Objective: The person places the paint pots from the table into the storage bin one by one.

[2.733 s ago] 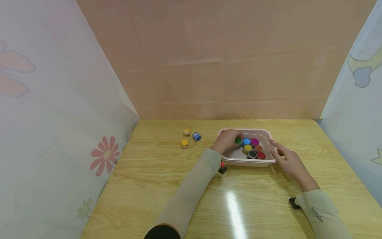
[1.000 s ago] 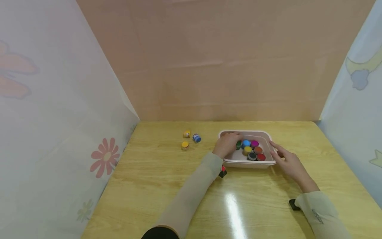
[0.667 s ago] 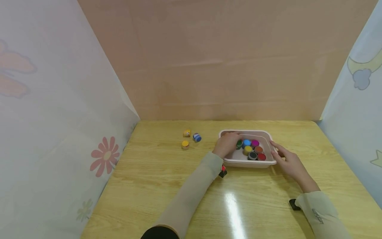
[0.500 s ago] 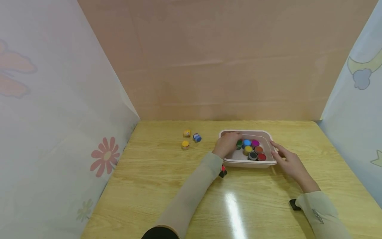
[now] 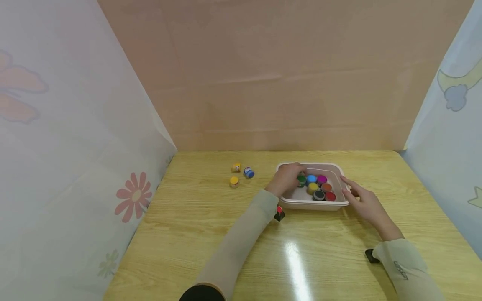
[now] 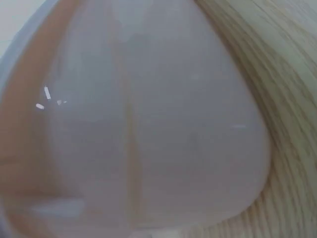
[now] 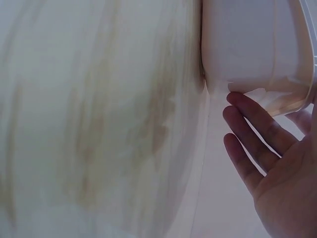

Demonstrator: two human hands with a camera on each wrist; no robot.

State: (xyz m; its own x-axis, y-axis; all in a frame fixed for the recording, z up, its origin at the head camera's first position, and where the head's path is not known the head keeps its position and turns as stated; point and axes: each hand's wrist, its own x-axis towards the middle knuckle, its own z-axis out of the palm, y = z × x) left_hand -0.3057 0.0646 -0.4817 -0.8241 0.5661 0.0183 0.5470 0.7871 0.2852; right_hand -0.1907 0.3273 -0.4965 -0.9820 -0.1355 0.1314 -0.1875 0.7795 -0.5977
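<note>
In the head view, my left hand (image 5: 288,179) reaches over the left rim of a pale pink tray (image 5: 312,205), fingers curled at the far side of a green-lidded jar (image 5: 301,180); its thumb is hidden. Beside that jar stand jars with blue (image 5: 311,179), purple (image 5: 321,179), yellow (image 5: 312,188), orange, black and red lids. My right hand (image 5: 367,205) touches the tray's right end. Its fingers are spread and nearly straight against the outer wall in the right wrist view (image 7: 282,158). Only the tray's outside (image 6: 198,129) fills the left wrist view, without fingers.
Left of the tray, three small jars are on the wooden table (image 5: 196,217): one yellow-orange (image 5: 236,167) and one blue (image 5: 248,172) lying over, one yellow-lidded (image 5: 234,182) upright. A brown panel (image 5: 282,83) stands behind, patterned sheets at both sides.
My left hand has shifted slightly left and up, and more of the green lid shows. That jar was tilted a second ago and looks more upright now. My right hand has stayed in place.
</note>
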